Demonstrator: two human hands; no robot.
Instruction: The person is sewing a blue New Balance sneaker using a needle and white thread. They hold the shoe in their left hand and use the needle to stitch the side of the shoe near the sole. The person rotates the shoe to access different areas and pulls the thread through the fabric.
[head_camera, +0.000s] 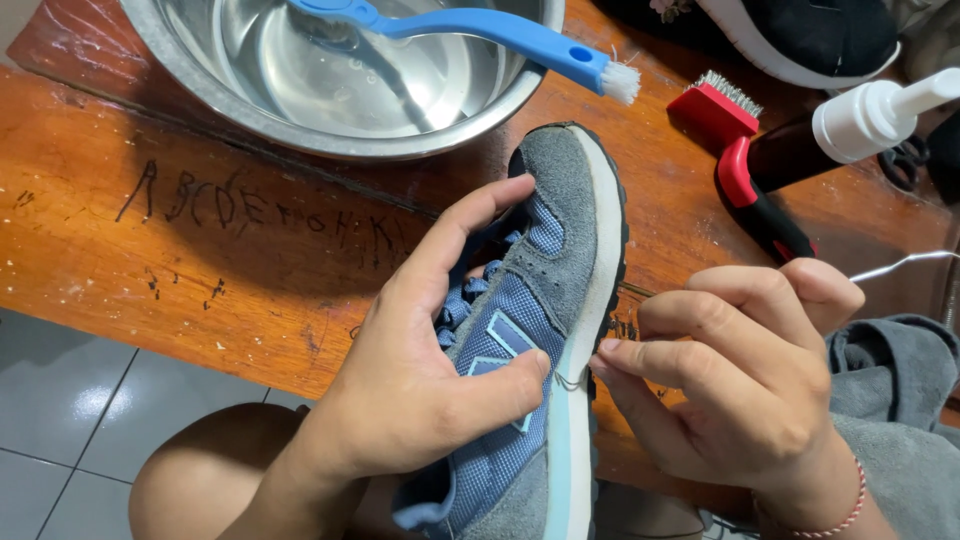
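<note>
A scratched wooden table (200, 250) carries a steel bowl (200, 80) of water with a blue long-handled brush (480, 28) lying across its rim, and to the right lie a red-and-black wire brush (745, 165) and a white pump bottle (870, 115). At the table's near edge a grey and blue sneaker (555, 300) lies toe away from the person, its pale sole turned rightward. The left hand (420, 380) is wrapped around its laced upper, thumb pressed on the side panel, while the right hand (740, 385), fingers curled, pinches a thin thread at the sole's edge, beside a grey cloth (895, 400).
</note>
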